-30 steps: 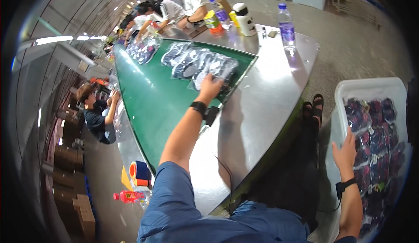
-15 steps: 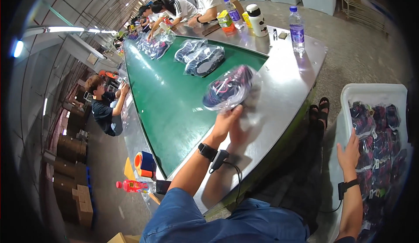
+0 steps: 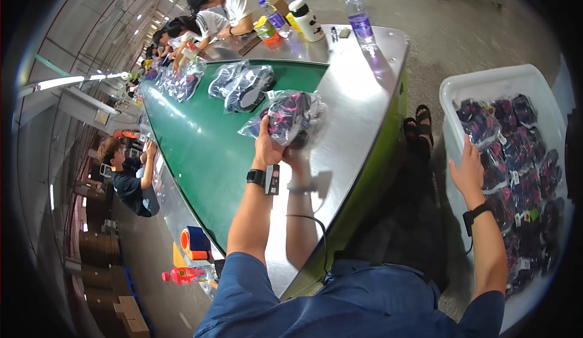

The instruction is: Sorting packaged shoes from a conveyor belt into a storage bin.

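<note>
My left hand is closed on a clear plastic bag of dark shoes with pink laces, above the metal edge of the table. Another two bagged shoes lie on the green belt just beyond it. On my right, my right hand rests at the near side of a white bin, its fingers stretched out beside the bagged shoes that fill the bin in rows.
A water bottle, a white flask and small boxes stand along the far metal edge. A tape roll and a red bottle are at the left. Co-workers sit and stand along the belt.
The bagged shoes in my left hand have turned, and my fingers now wrap their left side. My view has swung right, so the table appears further left. My right hand stays at the bin.
</note>
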`<state>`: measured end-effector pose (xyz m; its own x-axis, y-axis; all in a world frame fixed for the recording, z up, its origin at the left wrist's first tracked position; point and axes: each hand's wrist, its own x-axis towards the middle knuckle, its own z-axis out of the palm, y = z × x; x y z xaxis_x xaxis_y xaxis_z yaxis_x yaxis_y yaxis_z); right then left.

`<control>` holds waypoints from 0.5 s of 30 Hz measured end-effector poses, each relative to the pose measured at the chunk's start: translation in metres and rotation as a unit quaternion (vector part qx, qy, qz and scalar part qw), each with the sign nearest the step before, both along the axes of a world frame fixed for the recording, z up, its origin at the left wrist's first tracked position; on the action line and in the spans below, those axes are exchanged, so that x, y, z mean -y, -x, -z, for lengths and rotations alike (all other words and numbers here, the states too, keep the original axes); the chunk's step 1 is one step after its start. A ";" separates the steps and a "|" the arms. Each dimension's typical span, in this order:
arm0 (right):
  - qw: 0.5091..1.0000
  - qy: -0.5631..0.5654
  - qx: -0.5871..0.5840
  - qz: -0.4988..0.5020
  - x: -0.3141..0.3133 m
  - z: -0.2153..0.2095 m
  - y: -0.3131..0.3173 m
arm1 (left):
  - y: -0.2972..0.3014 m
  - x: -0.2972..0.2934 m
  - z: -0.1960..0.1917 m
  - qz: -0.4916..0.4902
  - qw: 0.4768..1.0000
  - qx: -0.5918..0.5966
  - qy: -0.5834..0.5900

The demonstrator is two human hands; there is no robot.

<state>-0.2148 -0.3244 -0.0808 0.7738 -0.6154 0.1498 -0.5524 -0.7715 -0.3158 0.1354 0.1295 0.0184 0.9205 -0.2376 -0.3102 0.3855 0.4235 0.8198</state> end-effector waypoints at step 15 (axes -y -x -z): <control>0.750 -0.592 0.269 -0.119 -0.094 -0.075 -0.006 | 0.152 0.070 -0.012 0.234 0.929 -0.061 0.279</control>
<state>-0.2083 -0.2304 -0.0054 0.9064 -0.4177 -0.0634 0.0092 0.1696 -0.9855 -0.0165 0.0596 0.0307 0.6412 -0.7589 -0.1138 0.7108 0.5315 0.4607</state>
